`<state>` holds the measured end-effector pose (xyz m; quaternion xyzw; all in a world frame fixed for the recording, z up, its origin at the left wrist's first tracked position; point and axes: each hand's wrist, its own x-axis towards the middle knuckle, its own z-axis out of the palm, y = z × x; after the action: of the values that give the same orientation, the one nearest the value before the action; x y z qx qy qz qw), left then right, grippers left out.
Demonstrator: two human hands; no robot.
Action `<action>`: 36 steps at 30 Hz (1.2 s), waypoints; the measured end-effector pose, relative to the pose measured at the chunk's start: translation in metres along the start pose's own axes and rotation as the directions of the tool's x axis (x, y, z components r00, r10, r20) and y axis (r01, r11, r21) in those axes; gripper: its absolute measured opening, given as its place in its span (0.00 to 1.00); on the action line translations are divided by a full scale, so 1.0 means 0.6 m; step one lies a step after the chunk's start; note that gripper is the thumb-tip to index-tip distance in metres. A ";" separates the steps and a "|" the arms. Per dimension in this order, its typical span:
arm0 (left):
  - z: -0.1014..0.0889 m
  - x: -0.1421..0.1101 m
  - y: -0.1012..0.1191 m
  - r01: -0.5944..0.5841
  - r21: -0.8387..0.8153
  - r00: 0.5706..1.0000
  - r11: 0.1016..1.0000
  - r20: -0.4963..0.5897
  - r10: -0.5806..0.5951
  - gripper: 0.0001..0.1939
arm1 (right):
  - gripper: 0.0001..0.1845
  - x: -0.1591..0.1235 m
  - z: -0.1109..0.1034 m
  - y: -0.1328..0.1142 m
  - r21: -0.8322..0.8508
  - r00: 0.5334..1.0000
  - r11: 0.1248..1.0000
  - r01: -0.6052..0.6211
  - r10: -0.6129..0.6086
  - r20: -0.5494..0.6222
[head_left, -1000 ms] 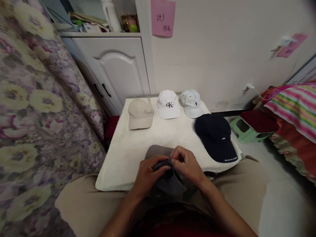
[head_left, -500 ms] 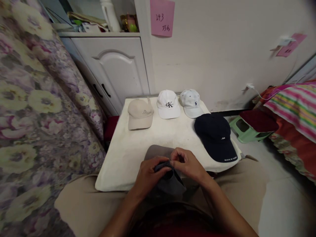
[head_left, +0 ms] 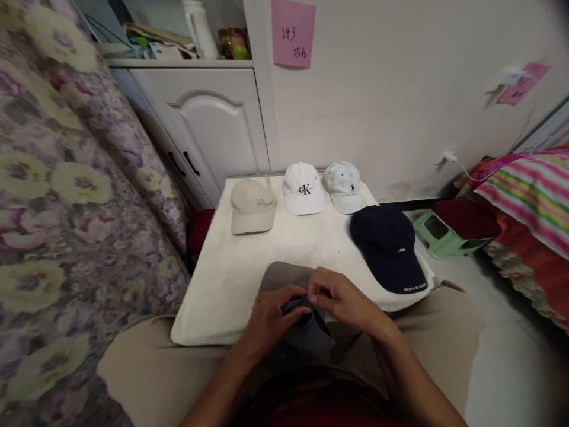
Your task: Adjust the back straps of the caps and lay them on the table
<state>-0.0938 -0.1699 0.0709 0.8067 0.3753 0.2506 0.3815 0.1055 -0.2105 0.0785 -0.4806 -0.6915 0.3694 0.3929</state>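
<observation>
A grey baseball cap (head_left: 284, 275) lies at the near edge of the table, its brim on the cloth and its crown hanging toward my lap. My left hand (head_left: 276, 314) pinches the cap's dark strap between thumb and fingers. Close beside it, my right hand (head_left: 342, 299) is closed with its fingertips on the same strap; the exact spot is partly hidden by the fingers. Farther back stand a beige cap (head_left: 252, 206), a white cap (head_left: 303, 188) with black letters and a pale blue cap (head_left: 344, 187). A navy cap (head_left: 386, 246) sits at the right.
The table (head_left: 213, 296) has a cream cover and stands against the wall. A flowered curtain (head_left: 89, 237) hangs at left, before a white cabinet (head_left: 204, 118). At right are a green stool (head_left: 438, 240) with a dark red top and a bed with a striped cover (head_left: 533, 184).
Both hands have shifted very slightly right, still holding the strap of the grey cap. The other caps stay where they were.
</observation>
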 end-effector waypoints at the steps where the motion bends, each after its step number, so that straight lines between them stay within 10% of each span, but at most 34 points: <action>1: 0.001 0.000 0.001 0.000 0.003 1.000 1.000 -0.001 0.000 0.10 | 0.04 0.000 0.000 0.001 0.018 1.000 1.000 -0.009 0.009 -0.001; 13: -0.006 -0.001 0.004 0.130 -0.257 0.975 0.958 -0.142 -0.170 0.09 | 0.13 0.002 0.020 0.013 0.478 0.976 0.875 -0.073 0.161 -0.146; 36: -0.017 0.002 0.009 0.090 -0.233 0.992 0.968 -0.062 -0.108 0.07 | 0.16 0.004 0.063 0.017 0.151 0.950 0.985 0.078 -0.027 -0.312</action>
<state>-0.0981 -0.1668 0.0814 0.7276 0.3977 0.3028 0.4699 0.0748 -0.2104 0.0539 -0.4805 -0.6019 0.3338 0.5435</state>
